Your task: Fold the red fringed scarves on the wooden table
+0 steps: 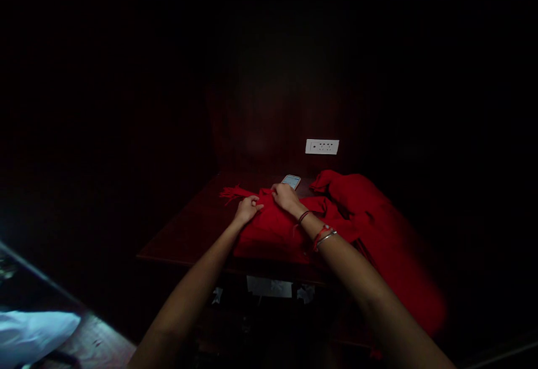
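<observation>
Looking down from the head camera, you've got both hands working on a red cloth point(269, 222) that's lying on a dark reddish table point(180, 231), toward the near edge and right of the middle. Your left hand point(246, 210) is on the cloth's left side, fingers partly curled with the thumb sticking out to the right, and honestly I can't tell if it's pinching fabric or just pressing on it. Your right hand point(286, 196) is a bit farther in, just beside the left but not touching it, fingers bent down onto the cloth; the tips are too small and dark to say whether they've got hold of it. Loose red fringe point(233, 192) pokes out past your left hand. A phone point(292, 180) with its screen lit lies right behind your right hand, partly covered by it. Over on the right, a big heap of red fabric point(370, 203) runs down past the table's front edge, blurry at the bottom. You're wearing bracelets point(325, 238) on the right wrist. A white socket panel point(322, 146) sits on the dark wall behind, and something white point(36, 330) shows at the lower left.
</observation>
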Demonstrator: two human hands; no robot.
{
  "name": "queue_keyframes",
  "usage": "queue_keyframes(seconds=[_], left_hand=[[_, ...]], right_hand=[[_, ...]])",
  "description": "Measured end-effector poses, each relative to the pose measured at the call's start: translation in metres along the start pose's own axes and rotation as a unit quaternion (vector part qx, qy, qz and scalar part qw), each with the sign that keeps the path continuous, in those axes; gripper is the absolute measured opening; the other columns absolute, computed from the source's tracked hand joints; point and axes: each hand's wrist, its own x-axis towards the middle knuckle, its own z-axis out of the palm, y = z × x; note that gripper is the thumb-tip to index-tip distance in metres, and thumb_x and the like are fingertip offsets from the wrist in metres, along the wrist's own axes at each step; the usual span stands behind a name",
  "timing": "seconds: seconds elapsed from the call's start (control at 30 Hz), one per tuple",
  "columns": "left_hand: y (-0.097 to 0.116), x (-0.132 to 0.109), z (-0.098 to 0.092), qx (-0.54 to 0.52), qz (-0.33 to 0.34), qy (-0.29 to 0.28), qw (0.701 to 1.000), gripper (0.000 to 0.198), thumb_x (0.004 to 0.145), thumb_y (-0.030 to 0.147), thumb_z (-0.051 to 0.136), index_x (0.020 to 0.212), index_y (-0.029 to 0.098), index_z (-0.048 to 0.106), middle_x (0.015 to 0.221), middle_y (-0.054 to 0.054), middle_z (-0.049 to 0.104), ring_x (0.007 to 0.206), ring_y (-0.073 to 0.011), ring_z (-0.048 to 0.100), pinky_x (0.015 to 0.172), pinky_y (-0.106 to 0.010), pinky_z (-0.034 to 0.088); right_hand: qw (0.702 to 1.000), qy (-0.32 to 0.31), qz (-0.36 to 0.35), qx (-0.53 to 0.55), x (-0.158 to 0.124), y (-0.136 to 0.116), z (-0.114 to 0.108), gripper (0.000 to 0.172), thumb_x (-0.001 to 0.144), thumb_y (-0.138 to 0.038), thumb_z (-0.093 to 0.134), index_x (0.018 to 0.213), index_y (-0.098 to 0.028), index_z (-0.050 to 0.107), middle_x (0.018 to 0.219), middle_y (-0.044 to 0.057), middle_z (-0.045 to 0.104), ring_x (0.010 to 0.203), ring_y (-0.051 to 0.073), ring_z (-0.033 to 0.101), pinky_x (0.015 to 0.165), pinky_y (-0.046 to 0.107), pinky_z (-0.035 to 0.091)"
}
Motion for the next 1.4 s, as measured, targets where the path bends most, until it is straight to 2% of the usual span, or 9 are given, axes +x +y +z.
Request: queue_keyframes(seconds=[0.17,0.27,0.53,0.7,0.8,0.9,1.1,1.23,1.4], left_hand=[[-0.01,-0.005,-0.02,-0.038,0.076,-0.035,0.996,0.04,0.063,0.02,0.061,0.102,0.017,0.051,0.068,0.001,0.061,0.064,-0.0118,0.057,0.062,-0.019,0.042],[0.001,-0.011,-0.019,-0.004,0.121,-0.062,0.991,0.028,0.065,0.017,0.057,0.093,0.015,0.056,0.07,0.0,0.061,0.064,-0.0116,0.056,0.062,-0.019,0.041],[0.033,-0.037,0.001,-0.001,0.158,-0.12,0.98,0.01,0.065,0.018,0.055,0.073,0.014,0.059,0.064,0.001,0.057,0.06,-0.0102,0.052,0.057,-0.018,0.038],[0.018,-0.027,-0.043,0.123,0.146,-0.005,0.982,0.014,0.069,0.013,0.046,0.076,0.015,0.058,0.072,-0.004,0.058,0.069,-0.0139,0.052,0.065,-0.022,0.039],[0.007,-0.016,-0.08,0.184,0.096,0.116,0.971,0.021,0.07,0.008,0.038,0.075,0.016,0.057,0.08,-0.007,0.056,0.077,-0.0171,0.051,0.069,-0.026,0.038],[0.001,-0.013,-0.091,0.189,0.083,0.102,0.973,0.025,0.068,0.005,0.037,0.077,0.018,0.057,0.081,-0.006,0.056,0.078,-0.0165,0.051,0.071,-0.026,0.039],[0.032,-0.024,-0.055,0.074,0.135,-0.114,0.982,0.027,0.068,0.013,0.047,0.093,0.019,0.055,0.091,-0.003,0.058,0.084,-0.014,0.053,0.074,-0.021,0.039],[0.068,-0.023,-0.032,0.086,0.183,-0.098,0.975,0.024,0.072,0.017,0.045,0.093,0.016,0.056,0.093,-0.006,0.057,0.089,-0.0164,0.051,0.08,-0.024,0.037],[0.076,-0.016,0.015,0.163,0.185,-0.082,0.966,0.05,0.071,0.038,0.051,0.116,0.019,0.04,0.125,-0.012,0.036,0.114,-0.0255,0.032,0.088,-0.036,0.03]], right_hand=[[0.981,0.097,0.161,-0.05,-0.025,0.056,-0.032,0.03,0.08,-0.018,0.03,0.101,-0.016,0.052,0.097,0.011,0.058,0.091,0.018,0.053,0.074,0.027,0.039],[0.959,-0.04,0.254,-0.117,-0.049,0.075,-0.04,0.032,0.075,-0.018,0.04,0.105,-0.015,0.051,0.099,0.016,0.056,0.092,0.027,0.052,0.072,0.039,0.039],[0.994,-0.089,-0.006,-0.06,-0.039,0.017,-0.011,0.034,0.072,-0.037,0.05,0.101,-0.02,0.054,0.108,0.011,0.052,0.099,0.024,0.047,0.079,0.037,0.036],[0.992,0.003,0.096,-0.08,-0.019,0.048,-0.04,0.031,0.081,-0.024,0.032,0.097,-0.012,0.056,0.093,0.016,0.059,0.087,0.022,0.054,0.07,0.029,0.039],[0.95,0.137,0.266,-0.09,-0.027,0.092,-0.073,0.04,0.084,-0.022,0.02,0.11,-0.008,0.048,0.098,0.019,0.056,0.088,0.021,0.054,0.068,0.028,0.039],[0.951,0.091,0.283,-0.087,-0.044,0.117,-0.083,0.032,0.078,-0.019,0.037,0.102,-0.007,0.054,0.091,0.019,0.059,0.08,0.021,0.057,0.063,0.027,0.041],[0.977,-0.06,0.198,-0.052,-0.052,0.105,-0.076,0.009,0.062,-0.019,0.058,0.068,-0.014,0.064,0.067,0.008,0.063,0.064,0.017,0.059,0.055,0.023,0.041],[0.968,-0.003,0.236,-0.079,-0.049,0.104,-0.079,0.031,0.072,-0.033,0.048,0.093,-0.014,0.058,0.094,0.016,0.059,0.082,0.022,0.057,0.062,0.027,0.042],[0.967,-0.021,0.246,-0.066,-0.06,0.109,-0.048,0.029,0.065,-0.019,0.053,0.093,-0.011,0.058,0.089,0.016,0.061,0.08,0.023,0.058,0.061,0.026,0.042]])
